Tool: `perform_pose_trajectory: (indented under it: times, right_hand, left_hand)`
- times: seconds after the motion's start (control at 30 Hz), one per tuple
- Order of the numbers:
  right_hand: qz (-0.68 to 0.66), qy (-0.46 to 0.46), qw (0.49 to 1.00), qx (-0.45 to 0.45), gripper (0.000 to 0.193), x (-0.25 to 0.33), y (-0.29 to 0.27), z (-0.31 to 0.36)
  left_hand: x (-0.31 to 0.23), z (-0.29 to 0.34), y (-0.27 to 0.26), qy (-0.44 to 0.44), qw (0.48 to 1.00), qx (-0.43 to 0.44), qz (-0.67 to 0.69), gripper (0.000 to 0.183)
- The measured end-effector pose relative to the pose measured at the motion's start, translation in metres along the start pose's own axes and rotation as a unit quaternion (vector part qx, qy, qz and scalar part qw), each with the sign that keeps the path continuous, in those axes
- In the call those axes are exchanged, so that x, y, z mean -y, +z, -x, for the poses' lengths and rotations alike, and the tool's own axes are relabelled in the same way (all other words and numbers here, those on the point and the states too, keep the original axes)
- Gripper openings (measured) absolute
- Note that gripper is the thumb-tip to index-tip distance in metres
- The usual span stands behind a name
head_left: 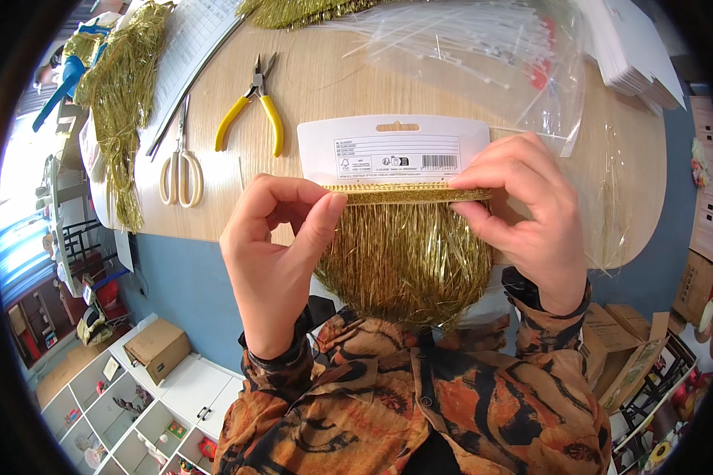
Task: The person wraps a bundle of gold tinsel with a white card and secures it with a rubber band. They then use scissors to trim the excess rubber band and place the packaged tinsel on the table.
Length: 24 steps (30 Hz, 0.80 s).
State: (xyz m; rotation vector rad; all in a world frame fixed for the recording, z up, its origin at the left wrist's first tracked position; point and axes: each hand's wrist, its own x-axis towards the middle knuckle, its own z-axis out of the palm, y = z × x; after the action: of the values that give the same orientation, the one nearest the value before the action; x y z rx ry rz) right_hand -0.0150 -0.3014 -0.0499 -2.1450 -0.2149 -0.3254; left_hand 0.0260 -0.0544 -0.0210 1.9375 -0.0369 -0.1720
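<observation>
A gold tinsel fringe garland (408, 257) hangs over the near table edge, its stitched band lying along the lower edge of a white header card (394, 142). My left hand (273, 245) pinches the band's left end between thumb and fingers. At the other end, my right hand (531, 210) grips band and card, thumb below and fingers on top. The card lies with its printed side up and has a hanging slot near its far edge. Whether the band is fastened to the card cannot be made out.
Yellow-handled pliers (249, 115) and cream-handled scissors (181, 170) lie left on the wooden table (317, 87). A clear bag of white cable ties (483, 55) is at the back, near stacked white cards (630, 51). More gold tinsel (123, 95) hangs at the far left.
</observation>
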Motion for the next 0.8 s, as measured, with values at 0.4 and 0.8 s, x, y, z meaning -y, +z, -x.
perform_pose_trajectory:
  times: [0.4, 0.8]
  right_hand:
    - [0.118, -0.089, 0.986, -0.079, 0.032, 0.021, 0.009, -0.005]
    - [0.093, -0.143, 0.984, -0.051, 0.034, 0.024, 0.054, -0.004]
  left_hand:
    - [0.015, -0.005, 0.004, -0.021, 1.0, 0.004, -0.004, 0.016]
    - [0.015, -0.003, -0.005, -0.032, 0.999, 0.023, 0.015, 0.015]
